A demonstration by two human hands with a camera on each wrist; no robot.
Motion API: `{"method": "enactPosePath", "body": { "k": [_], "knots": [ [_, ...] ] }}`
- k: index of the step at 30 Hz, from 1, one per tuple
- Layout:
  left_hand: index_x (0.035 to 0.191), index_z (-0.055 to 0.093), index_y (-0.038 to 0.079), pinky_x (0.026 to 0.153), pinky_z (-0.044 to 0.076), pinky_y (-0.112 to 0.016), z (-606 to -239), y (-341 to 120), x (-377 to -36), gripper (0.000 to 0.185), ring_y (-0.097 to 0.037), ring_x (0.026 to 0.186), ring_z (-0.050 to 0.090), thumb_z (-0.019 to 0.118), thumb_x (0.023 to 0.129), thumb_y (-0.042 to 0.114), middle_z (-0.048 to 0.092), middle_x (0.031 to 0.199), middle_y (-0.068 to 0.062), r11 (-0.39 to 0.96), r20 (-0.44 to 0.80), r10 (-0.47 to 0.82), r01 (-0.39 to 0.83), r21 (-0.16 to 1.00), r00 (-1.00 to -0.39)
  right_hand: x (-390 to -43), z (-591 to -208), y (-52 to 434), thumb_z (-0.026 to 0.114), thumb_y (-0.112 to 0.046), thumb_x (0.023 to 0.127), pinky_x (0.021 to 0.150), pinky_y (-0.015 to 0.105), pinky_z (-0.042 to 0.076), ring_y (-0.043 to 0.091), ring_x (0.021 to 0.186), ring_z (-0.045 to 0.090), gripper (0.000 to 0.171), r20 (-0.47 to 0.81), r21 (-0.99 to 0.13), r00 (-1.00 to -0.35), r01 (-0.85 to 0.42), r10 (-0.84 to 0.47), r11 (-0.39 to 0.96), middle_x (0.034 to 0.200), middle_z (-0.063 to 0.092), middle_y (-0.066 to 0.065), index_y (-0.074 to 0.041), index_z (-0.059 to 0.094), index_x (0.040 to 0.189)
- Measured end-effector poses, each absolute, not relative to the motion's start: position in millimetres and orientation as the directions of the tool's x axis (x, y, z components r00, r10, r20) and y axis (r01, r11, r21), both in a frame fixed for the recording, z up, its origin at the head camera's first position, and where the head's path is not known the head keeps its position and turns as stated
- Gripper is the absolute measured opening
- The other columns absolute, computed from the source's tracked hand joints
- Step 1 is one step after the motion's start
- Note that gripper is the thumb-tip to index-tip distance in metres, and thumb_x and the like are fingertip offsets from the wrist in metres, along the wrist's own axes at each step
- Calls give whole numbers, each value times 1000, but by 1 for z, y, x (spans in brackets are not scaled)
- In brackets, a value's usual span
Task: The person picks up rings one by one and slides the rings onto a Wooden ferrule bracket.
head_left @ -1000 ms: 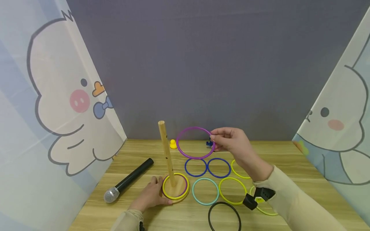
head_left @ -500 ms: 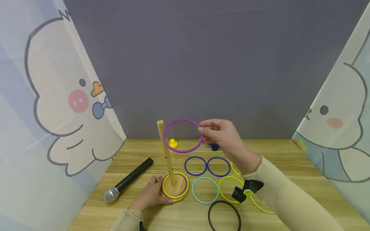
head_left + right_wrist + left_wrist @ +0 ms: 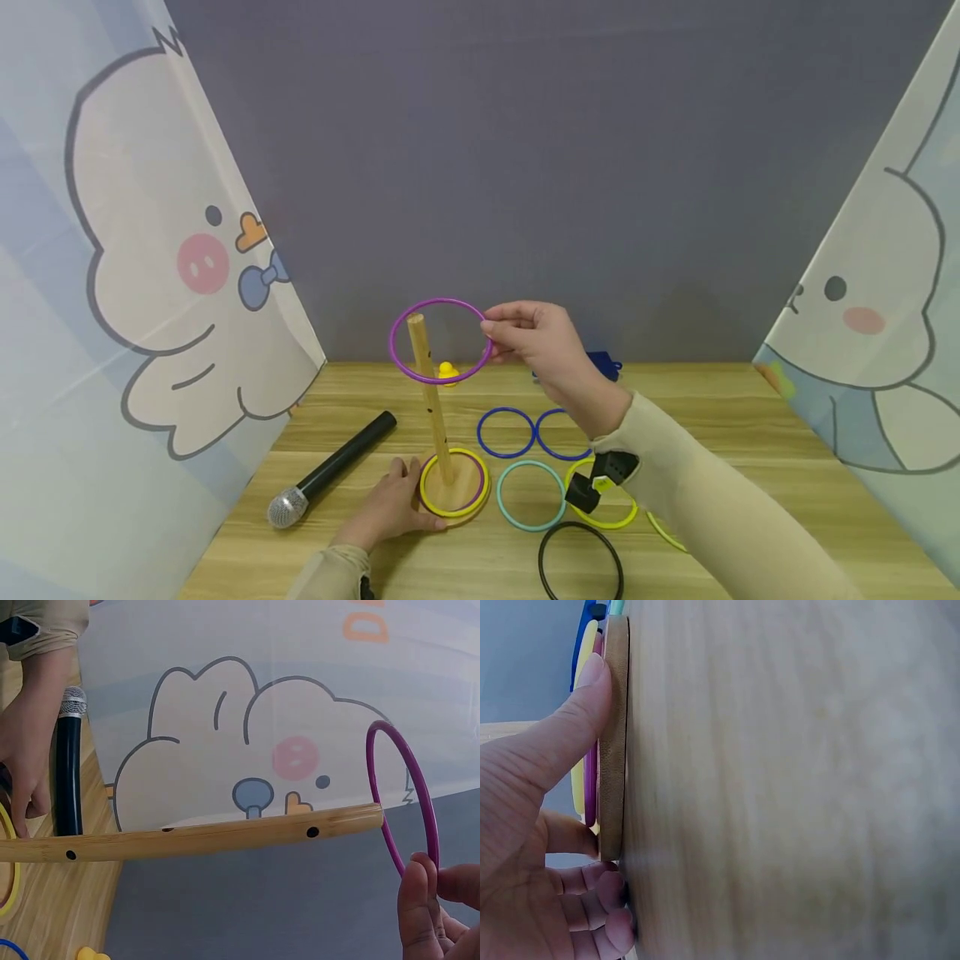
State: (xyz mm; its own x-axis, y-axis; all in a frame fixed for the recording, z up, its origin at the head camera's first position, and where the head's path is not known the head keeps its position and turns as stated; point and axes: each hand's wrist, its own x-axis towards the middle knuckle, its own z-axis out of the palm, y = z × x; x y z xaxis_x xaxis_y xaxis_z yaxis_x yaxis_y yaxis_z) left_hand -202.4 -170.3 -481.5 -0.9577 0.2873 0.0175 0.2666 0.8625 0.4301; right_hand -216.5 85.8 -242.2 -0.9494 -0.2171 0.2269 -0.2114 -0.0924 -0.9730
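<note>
My right hand (image 3: 536, 337) pinches a purple ring (image 3: 426, 795) by its right side, holding it up at the top of a wooden post (image 3: 438, 421). In the head view the ring's outline surrounds the post's tip; in the right wrist view the tip lies right at the ring's near edge. My left hand (image 3: 390, 504) grips the side of the stand's round wooden base (image 3: 613, 742), thumb along its near edge and fingers on the far side. Around the foot of the post lie a yellow ring (image 3: 577, 784) and a second purple ring (image 3: 591, 780).
Right of the stand lie two blue rings (image 3: 506, 456), a turquoise ring (image 3: 500, 500), a black ring (image 3: 542, 562) and yellow rings (image 3: 615, 526), partly under the right arm. A microphone (image 3: 341, 461) lies left. A yellow duck (image 3: 447, 371) and a dark blue object (image 3: 602, 365) stand behind.
My right hand has carried the purple ring left and slightly up, from beside the post to its top. The left hand has stayed on the base.
</note>
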Motion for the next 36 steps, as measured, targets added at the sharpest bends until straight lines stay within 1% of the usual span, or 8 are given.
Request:
{"method": "enactPosePath", "body": {
  "k": [5, 10, 12, 19, 24, 30, 36],
  "knots": [
    [142, 37, -14, 91, 46, -53, -482, -170, -202, 121, -41, 105, 53, 85, 60, 61, 45, 117, -27, 862, 10, 287, 263, 433, -958, -222, -247, 81, 68, -4, 91, 73, 42, 57, 17, 66, 67, 23, 216, -975, -956, -202, -198, -90, 86, 67, 14, 7, 65, 111],
    [142, 37, -14, 92, 45, -54, -481, -170, -202, 120, -42, 106, 53, 86, 60, 60, 45, 119, -27, 860, 10, 284, 259, 440, -959, -225, -252, 77, 67, -4, 91, 71, 38, 58, 17, 66, 66, 22, 201, -979, -960, -190, -197, -71, 87, 67, 14, 6, 65, 111],
    [142, 37, -14, 92, 45, -54, -481, -170, -202, 120, -42, 106, 53, 86, 60, 59, 45, 119, -28, 858, 13, 284, 260, 442, -959, -225, -255, 77, 67, -4, 91, 68, 34, 58, 18, 66, 66, 22, 188, -982, -962, -179, -197, -61, 87, 67, 14, 6, 66, 110],
    [143, 36, -13, 92, 45, -55, -481, -171, -204, 121, -44, 107, 53, 87, 60, 58, 44, 122, -30, 861, -1, 277, 247, 444, -961, -224, -266, 80, 67, -6, 92, 70, 35, 58, 20, 68, 67, 23, 148, -989, -969, -146, -197, -29, 89, 67, 15, 5, 65, 112],
    [143, 36, -13, 93, 45, -55, -482, -171, -206, 121, -44, 107, 52, 86, 60, 59, 44, 123, -30, 864, -5, 278, 248, 439, -961, -224, -276, 81, 67, -6, 92, 72, 37, 58, 19, 69, 67, 21, 125, -992, -973, -124, -195, -18, 90, 67, 15, 3, 66, 111],
    [143, 36, -13, 93, 45, -55, -480, -171, -205, 120, -45, 108, 53, 87, 60, 58, 43, 124, -31, 864, -5, 276, 246, 439, -961, -223, -294, 81, 66, -6, 93, 71, 37, 58, 20, 69, 67, 19, 80, -997, -978, -82, -191, 2, 89, 68, 14, 2, 67, 110],
    [143, 37, -13, 91, 46, -55, -480, -171, -204, 120, -44, 105, 54, 87, 60, 58, 44, 121, -30, 866, 1, 277, 250, 434, -961, -224, -310, 81, 65, -4, 93, 71, 38, 58, 20, 69, 67, 20, 76, -997, -979, -79, -188, 6, 87, 67, 13, 5, 66, 111]
  ]
}}
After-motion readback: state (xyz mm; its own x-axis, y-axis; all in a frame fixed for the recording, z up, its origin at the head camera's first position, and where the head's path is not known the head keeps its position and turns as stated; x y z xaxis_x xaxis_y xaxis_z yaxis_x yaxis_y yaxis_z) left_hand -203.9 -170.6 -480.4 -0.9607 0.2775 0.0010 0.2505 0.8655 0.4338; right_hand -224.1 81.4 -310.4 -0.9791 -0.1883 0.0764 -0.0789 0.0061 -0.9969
